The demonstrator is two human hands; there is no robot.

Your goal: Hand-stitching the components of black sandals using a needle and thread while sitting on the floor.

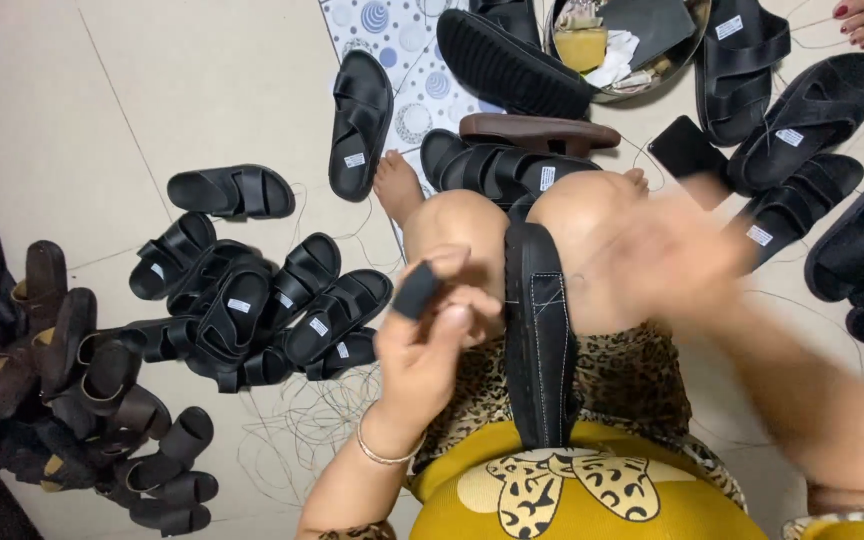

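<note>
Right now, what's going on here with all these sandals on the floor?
A person sits on the floor with a black sandal sole lying stitched-side up between their knees. The left hand pinches a small black strap piece by its fingertips. The right hand is blurred in motion above the right knee; whether it holds anything is unclear. Finished black sandals are heaped to the left, brown ones farther left.

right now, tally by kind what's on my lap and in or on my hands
black stitched sandal sole, on lap: 1
small black strap piece, pinched in left hand: 1
thin gold bangle, left wrist: 1
right hand: too blurred to tell
total: 3
</note>
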